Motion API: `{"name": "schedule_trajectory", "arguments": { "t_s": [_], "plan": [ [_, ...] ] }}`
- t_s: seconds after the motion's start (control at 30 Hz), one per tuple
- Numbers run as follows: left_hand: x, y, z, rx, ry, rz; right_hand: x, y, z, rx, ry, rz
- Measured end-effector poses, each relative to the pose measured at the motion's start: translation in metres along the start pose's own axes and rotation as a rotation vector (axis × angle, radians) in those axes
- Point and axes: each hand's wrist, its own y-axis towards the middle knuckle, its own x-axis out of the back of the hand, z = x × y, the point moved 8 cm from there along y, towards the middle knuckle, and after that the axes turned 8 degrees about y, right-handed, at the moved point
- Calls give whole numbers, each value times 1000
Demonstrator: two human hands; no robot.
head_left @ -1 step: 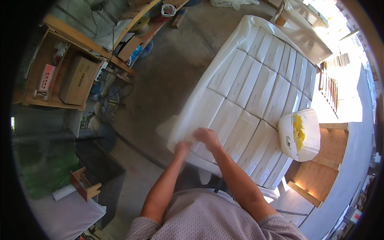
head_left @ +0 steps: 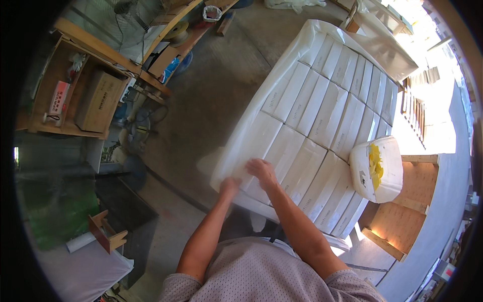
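Note:
A large stack of white boxes (head_left: pixel 302 110) fills the middle right, with clear plastic film (head_left: pixel 235 138) along its left side and near corner. At that corner my left hand (head_left: pixel 230 187) is closed, its fingers curled at the edge of the film; their tips are partly hidden. Just to its right, my right hand (head_left: pixel 262 172) is over the nearest boxes. Its fingers are slightly bent and apart, and I see nothing held in them. Both forearms reach in from the lower edge.
A white plastic container (head_left: pixel 387 186) with yellow pieces inside sits on the stack's right edge. Wooden pallets (head_left: pixel 415 211) lie to the right. On the left are a wooden shelf with a cardboard box (head_left: pixel 99 100) and a dark cabinet (head_left: pixel 126 211).
My right hand has shifted slightly right, away from my left hand, and its fingers have spread a little. My left hand stays at the corner. The boxes have not moved.

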Motion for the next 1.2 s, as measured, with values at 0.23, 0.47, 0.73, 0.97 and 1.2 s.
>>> {"name": "schedule_trajectory", "arguments": {
  "t_s": [0.23, 0.47, 0.73, 0.97, 1.2],
  "plan": [
    [1, -39, -23, -1, -356, 211, 39, -25, 55, 395, -483, -238],
    [-31, -145, -88, 125, -876, 837, 37, -137, 48, 257, -864, 79],
    [-69, -193, -130, 144, -749, 1026, 52, -208, 63, 346, -965, -10],
    [-83, -233, -175, -64, -762, 1217, 86, -246, 84, 185, -717, -101],
    [-103, -258, -191, -77, -713, 1211, 103, -281, 101, 309, -740, -164]
  ]
}}
